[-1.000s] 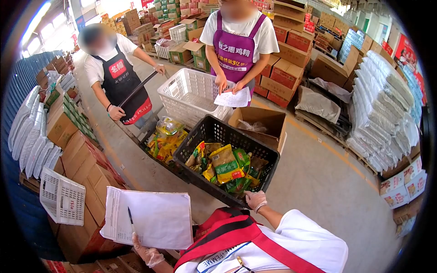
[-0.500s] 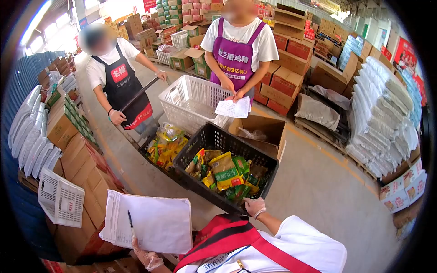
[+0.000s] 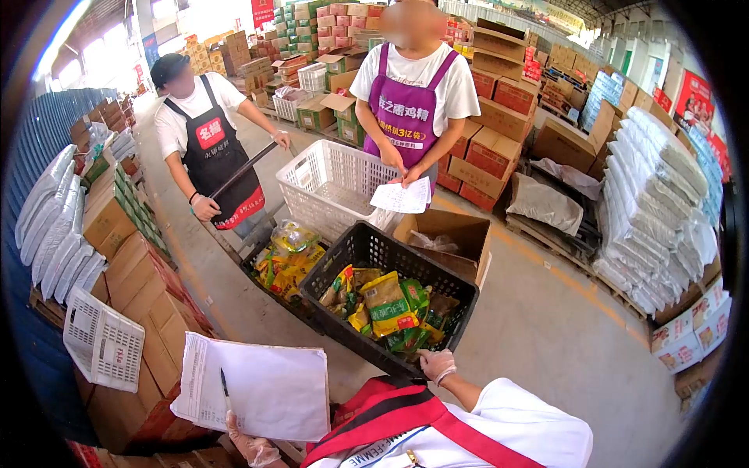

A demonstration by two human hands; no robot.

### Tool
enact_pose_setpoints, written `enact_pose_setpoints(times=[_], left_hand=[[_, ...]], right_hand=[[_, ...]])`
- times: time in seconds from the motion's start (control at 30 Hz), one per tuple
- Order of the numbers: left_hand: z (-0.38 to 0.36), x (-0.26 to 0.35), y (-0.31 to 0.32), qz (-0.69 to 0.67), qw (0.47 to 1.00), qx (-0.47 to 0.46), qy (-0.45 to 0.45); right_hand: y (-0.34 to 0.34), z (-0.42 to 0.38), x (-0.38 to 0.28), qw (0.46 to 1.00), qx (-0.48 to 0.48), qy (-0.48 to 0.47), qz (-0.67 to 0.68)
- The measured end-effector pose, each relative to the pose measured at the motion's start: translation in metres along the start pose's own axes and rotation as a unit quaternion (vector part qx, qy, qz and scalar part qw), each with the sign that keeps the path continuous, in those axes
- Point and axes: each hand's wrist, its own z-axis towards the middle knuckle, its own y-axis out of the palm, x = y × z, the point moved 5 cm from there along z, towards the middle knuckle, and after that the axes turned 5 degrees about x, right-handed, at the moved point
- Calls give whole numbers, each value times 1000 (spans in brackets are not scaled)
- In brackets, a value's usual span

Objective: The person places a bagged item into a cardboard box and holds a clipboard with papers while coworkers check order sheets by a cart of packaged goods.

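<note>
Concrete floor; hand touches crate.

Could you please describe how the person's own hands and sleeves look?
The left hand and the right hand each wear a thin, see-through, loosely wrinkled glove, without visible markings. On the right, the glove ends near the wrist, and the upper arm has a plain white, short sleeve. The left sleeve cannot be made out.
</note>
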Motion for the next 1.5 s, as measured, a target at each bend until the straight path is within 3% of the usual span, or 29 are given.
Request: enact_pose_setpoints(times=[0.07,0.27,0.43,0.5,0.7,0.77,0.87,0.97,1.17,1.5], left_hand=[[-1,1,0,9,1000,6,9],[-23,4,14,40,999,36,8],[-18,7,12,45,998,-25,43],[-23,9,22,36,999,-14,28],[-19,9,17,29,999,-27,28],[-25,13,23,96,989,-70,93],[-34,13,33,71,996,-29,49],[-25,12,29,54,997,-45,19],[-33,16,40,98,992,-53,64],[-19,15,26,92,994,-40,48]], right_hand=[[4,0,1,999,-42,12,-6],[4,0,1,1000,-20,5,-10],[-4,0,-3,1000,-16,6,-5],[-5,0,-3,1000,20,-2,-3],[2,1,-1,1000,7,2,-18],[-1,1,-1,1000,12,1,-7],[-3,1,-2,1000,23,-15,4],[-4,1,-3,1000,17,-11,-6],[-11,1,-6,1000,-4,-5,-8],[-7,1,-4,1000,-2,-6,-4]])
